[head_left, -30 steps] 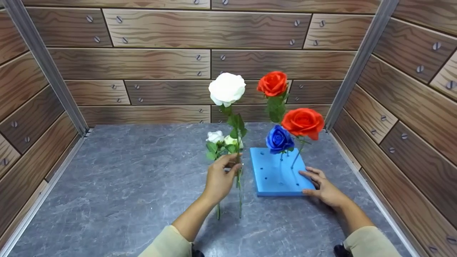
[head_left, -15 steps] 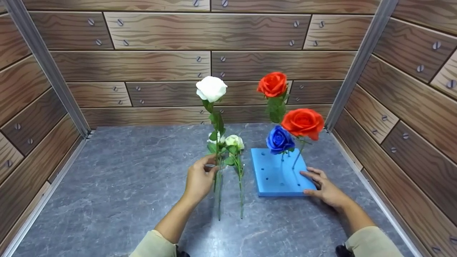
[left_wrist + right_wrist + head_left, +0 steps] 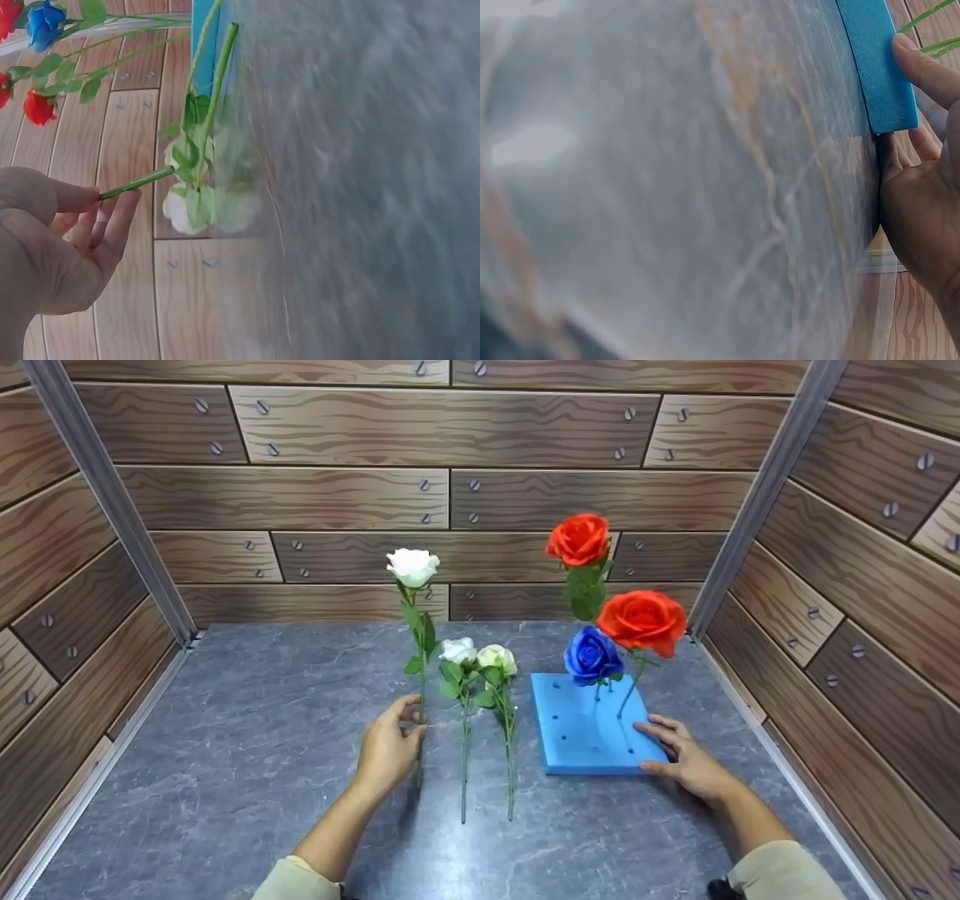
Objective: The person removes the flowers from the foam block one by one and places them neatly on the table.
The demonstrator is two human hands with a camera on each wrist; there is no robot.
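Note:
My left hand pinches the stem of a white rose between thumb and fingertips, left of the other white flowers. The rose stands upright above the table; its lower stem end points down toward the tabletop in the left wrist view. My right hand rests at the near right corner of a blue foam block with several holes, its fingers extended along the edge. In the right wrist view the thumb touches the block. A blue rose and two red roses stand in the block.
Between my left hand and the block, a white rose and a greenish-white rose lie on the grey marbled table, stems toward me. Wood-patterned walls enclose the back and sides.
My left hand has carried the upright white rose leftward and lowered it, away from over the two lying roses. The right hand has stayed at the block.

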